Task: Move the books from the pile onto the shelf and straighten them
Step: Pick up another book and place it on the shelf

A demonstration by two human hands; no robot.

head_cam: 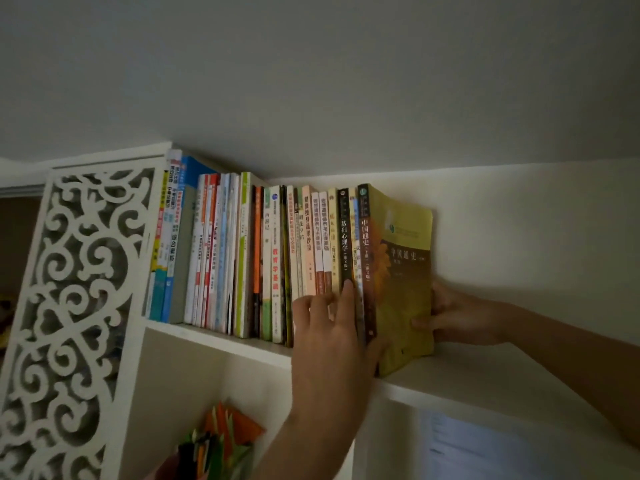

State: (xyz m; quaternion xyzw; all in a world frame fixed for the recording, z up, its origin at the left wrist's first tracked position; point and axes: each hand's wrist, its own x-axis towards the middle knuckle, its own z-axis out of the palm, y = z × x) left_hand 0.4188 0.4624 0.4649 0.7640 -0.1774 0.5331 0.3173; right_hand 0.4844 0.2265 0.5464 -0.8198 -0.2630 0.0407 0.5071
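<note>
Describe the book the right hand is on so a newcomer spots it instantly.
Find the white shelf under the ceiling and its row of upright books. The yellow-green book ends that row on the right, its whole front cover showing, gripped at its far edge by the right hand.

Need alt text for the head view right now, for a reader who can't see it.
Both hands steady a row of upright books on a white shelf: the left hand presses flat on the spines, the right hand holds the yellow end book. A carved white panel stands left.
</note>
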